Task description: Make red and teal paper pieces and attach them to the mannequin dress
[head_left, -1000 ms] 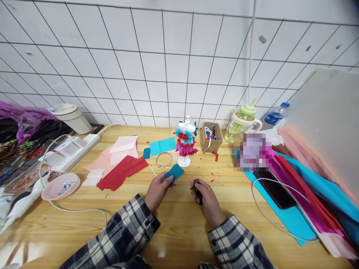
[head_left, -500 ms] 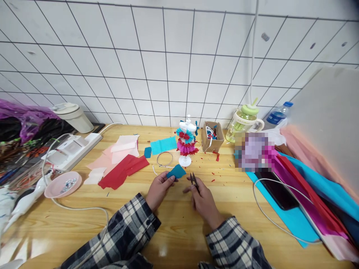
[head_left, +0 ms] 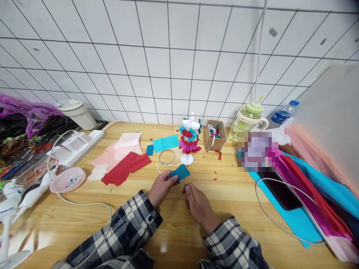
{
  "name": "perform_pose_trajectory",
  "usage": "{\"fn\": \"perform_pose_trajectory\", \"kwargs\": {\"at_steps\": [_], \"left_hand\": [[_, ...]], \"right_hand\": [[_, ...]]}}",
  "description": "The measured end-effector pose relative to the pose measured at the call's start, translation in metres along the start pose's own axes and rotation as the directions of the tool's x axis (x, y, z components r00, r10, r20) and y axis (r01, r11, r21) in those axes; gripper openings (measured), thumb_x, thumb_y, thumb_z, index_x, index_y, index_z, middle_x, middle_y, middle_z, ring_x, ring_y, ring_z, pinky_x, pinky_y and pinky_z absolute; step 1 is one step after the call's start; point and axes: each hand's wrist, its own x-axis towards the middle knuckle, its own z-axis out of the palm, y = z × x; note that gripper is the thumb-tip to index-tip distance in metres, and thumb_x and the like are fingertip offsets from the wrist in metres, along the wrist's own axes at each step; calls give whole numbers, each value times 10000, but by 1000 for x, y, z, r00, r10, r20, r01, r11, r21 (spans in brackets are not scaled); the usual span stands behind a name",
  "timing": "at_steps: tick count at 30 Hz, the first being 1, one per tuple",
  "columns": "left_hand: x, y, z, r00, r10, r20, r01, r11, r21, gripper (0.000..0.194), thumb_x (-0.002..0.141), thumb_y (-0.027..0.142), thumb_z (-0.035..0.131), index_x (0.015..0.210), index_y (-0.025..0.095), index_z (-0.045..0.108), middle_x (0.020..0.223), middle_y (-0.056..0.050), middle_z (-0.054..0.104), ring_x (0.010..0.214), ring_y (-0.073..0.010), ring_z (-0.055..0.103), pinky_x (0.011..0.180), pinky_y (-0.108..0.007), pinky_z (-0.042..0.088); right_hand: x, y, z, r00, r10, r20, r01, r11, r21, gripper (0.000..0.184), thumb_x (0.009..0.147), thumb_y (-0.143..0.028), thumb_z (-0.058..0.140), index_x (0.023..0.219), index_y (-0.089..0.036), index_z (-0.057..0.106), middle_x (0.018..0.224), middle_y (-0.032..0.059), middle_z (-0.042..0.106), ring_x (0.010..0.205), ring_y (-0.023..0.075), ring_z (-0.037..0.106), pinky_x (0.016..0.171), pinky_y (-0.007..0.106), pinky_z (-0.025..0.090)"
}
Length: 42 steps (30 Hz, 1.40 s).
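Note:
My left hand [head_left: 160, 188] pinches a small teal piece of crepe paper [head_left: 181, 172] between thumb and fingers, low over the table. Closed around small dark scissors [head_left: 184, 184], my right hand [head_left: 198, 204] is just right of the paper; only a bit of the tool shows, the rest being hidden by the fingers. Behind both hands a small white dress-form stand [head_left: 187, 159] stands upright, wearing ruffles of blue, red and magenta paper. A thin wire ring [head_left: 166, 157] lies to its left, beside a light-blue paper strip [head_left: 165, 143] and a small teal scrap [head_left: 150, 150].
Red paper [head_left: 126, 168] and pale pink sheets lie left, near a pink dish [head_left: 57, 183] of beads and a power strip [head_left: 84, 149]. A cardboard box [head_left: 215, 144] holds scraps. Right are a green-lidded bottle [head_left: 246, 121], phone [head_left: 280, 190], colored paper and a loose cable.
My right hand has turned so that the scissors, plainly seen before, are now mostly hidden behind the fingers. The teal paper has tilted slightly. The whole view has shifted a little.

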Motion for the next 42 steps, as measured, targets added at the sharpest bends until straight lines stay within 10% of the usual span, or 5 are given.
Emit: {"fn": "perform_pose_trajectory", "kwargs": {"at_steps": [42], "left_hand": [[-1, 3, 1, 997, 1, 81, -8, 996, 86, 273, 707, 392, 714, 816, 150, 645, 743, -9, 663, 708, -152, 593, 710, -259, 450]], "right_hand": [[5, 5, 1, 1000, -15, -3, 15, 995, -100, 293, 961, -387, 248, 844, -224, 461, 645, -7, 541, 577, 168, 504, 560, 272, 327]]}}
